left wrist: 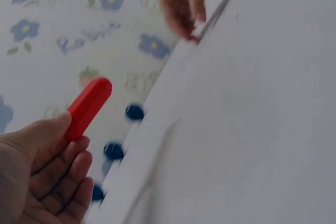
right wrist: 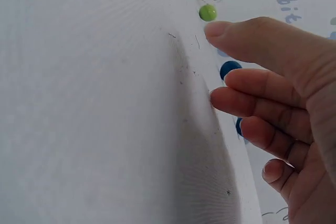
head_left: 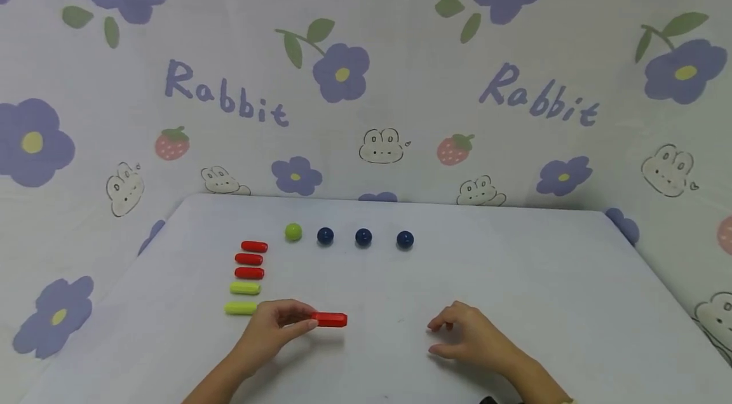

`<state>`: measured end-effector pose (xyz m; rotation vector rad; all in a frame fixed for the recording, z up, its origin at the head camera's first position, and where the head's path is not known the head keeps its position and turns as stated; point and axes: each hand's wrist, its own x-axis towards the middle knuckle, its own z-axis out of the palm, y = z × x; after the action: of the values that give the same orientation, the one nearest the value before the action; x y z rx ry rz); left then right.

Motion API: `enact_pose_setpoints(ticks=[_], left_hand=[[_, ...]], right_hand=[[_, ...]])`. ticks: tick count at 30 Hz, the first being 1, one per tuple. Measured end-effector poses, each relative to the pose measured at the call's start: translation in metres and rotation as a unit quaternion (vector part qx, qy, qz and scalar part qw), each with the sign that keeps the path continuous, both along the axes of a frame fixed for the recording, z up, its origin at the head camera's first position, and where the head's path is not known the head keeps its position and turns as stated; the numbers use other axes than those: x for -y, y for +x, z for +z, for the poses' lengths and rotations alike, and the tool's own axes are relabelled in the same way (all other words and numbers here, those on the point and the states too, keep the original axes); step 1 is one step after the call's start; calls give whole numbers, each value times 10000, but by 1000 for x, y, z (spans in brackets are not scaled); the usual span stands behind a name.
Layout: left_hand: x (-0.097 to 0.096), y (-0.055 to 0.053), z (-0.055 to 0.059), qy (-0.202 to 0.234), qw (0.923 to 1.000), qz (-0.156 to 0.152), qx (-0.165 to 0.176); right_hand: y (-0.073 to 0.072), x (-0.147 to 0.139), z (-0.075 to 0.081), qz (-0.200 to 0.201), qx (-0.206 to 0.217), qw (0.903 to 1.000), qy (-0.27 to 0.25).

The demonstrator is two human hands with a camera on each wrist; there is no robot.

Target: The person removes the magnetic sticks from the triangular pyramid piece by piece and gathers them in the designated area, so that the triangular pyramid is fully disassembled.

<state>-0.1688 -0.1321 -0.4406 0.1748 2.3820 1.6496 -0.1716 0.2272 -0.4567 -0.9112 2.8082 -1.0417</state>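
Note:
A short red stick with flat sides (head_left: 332, 319) is pinched between the thumb and fingers of my left hand (head_left: 273, 328), just above the white table. In the left wrist view the red stick (left wrist: 90, 107) points up and away from the thumb tip. Behind that hand, a yellow-green stick (head_left: 240, 308) is partly covered by the fingers. My right hand (head_left: 466, 339) hovers over the table to the right, holding nothing. Its fingers are loosely bent, with a gap between thumb and fingertips, as the right hand (right wrist: 278, 93) also shows in the right wrist view.
Three red sticks (head_left: 249, 259) and another yellow-green stick (head_left: 244, 288) lie in a column at the left. Along the back sit a green ball (head_left: 293, 232) and three dark blue balls (head_left: 363, 237). A patterned cloth (head_left: 412, 99) hangs behind the white table (head_left: 515, 264).

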Motion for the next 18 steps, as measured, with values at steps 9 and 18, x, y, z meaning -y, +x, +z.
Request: enact_pose_setpoints(ticks=[9,18], left_hand=[[85,13,-5,-494,9972,439,-348],[122,18,-16,-1542,9811,1135,-262]], right_hand=[[-4,-5,-9,-144,197,9993,-271],[-10,-10,-17,-133,1374,9830,-1210]])
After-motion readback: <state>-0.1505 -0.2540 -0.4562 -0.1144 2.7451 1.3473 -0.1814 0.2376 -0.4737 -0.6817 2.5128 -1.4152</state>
